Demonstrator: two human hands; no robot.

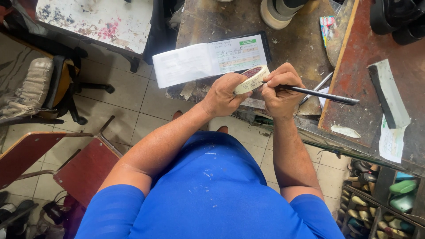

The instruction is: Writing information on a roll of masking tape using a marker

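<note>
Left hand grips a tape roll; right hand grips a pen touching it, above the bench.

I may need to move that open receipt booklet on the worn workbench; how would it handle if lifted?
The open white paper booklet is probably light and floppy: its thin left pages hang past the workbench edge. Lifted by one side, it would likely sag or flip shut.

The tape roll looks like matt cream paper. The pen is shiny black plastic. At 12 o'clock from the tape, the open booklet has smooth white paper pages. The workbench is rough, stained, dull wood. The shirt is soft blue cloth
</note>
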